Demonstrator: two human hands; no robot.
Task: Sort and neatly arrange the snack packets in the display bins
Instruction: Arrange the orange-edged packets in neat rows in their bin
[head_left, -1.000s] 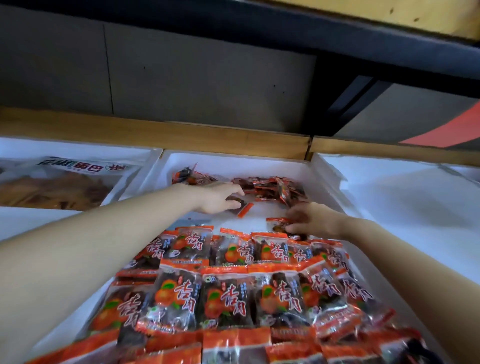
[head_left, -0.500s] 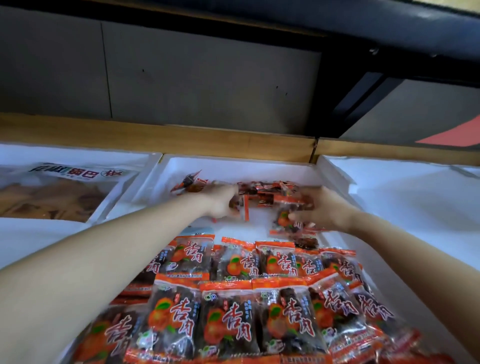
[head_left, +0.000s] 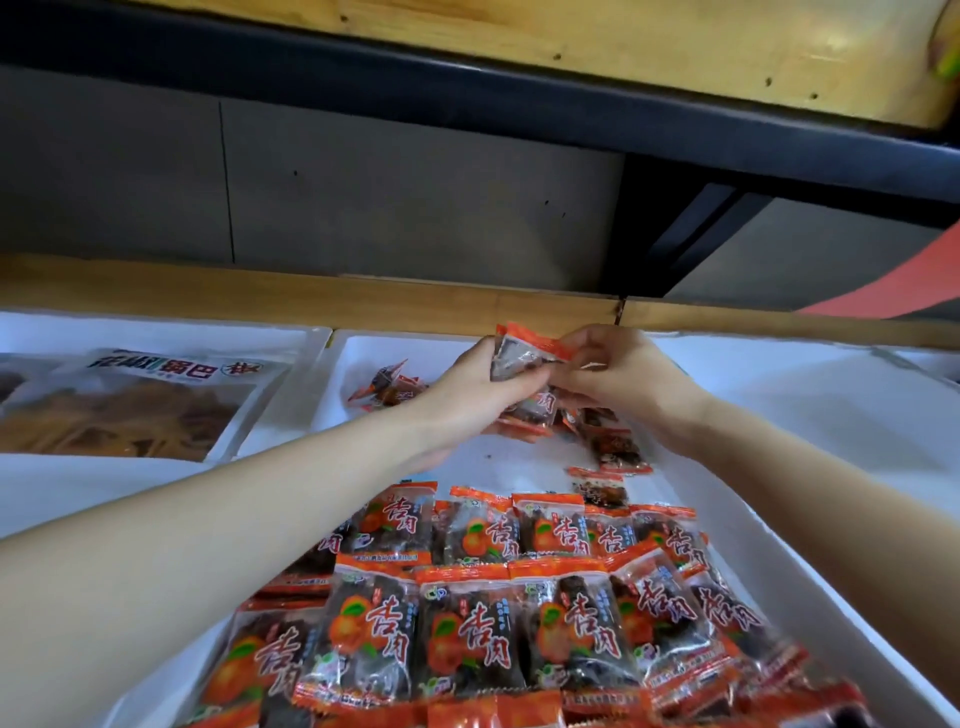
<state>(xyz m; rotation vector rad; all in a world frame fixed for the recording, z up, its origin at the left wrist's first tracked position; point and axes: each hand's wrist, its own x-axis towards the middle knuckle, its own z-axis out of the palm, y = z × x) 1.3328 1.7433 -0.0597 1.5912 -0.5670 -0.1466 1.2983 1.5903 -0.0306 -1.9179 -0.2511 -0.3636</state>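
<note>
- Small bunch of snack packets is held up over the far end of the middle bin, clear of its floor, just below the wooden ledge.
- Left hand has its fingers wrapped around the bunch from the left. Right hand pinches the orange top edges from the right. Both are grasping and the hands nearly touch.
- Can't tell how many packets are in the bunch. At least three orange seals are visible.
- Loose packets lie jumbled at the far-left corner of the same bin. A few more strays sit under the right wrist, facing different ways.
- Arranged rows fill the near half of the bin, labels up, overlapping like shingles. A bare strip of floor separates them from the jumble.
- My read on the step: squaring up a gathered handful so the seals line up, before laying it down.
- Next move needs all labels facing the same way, then the bunch set down as a new row, its packets overlapping the far row and in line with its columns.
- Then clear the strays.
- Left bin holds a large crisp bag, not involved.
</note>
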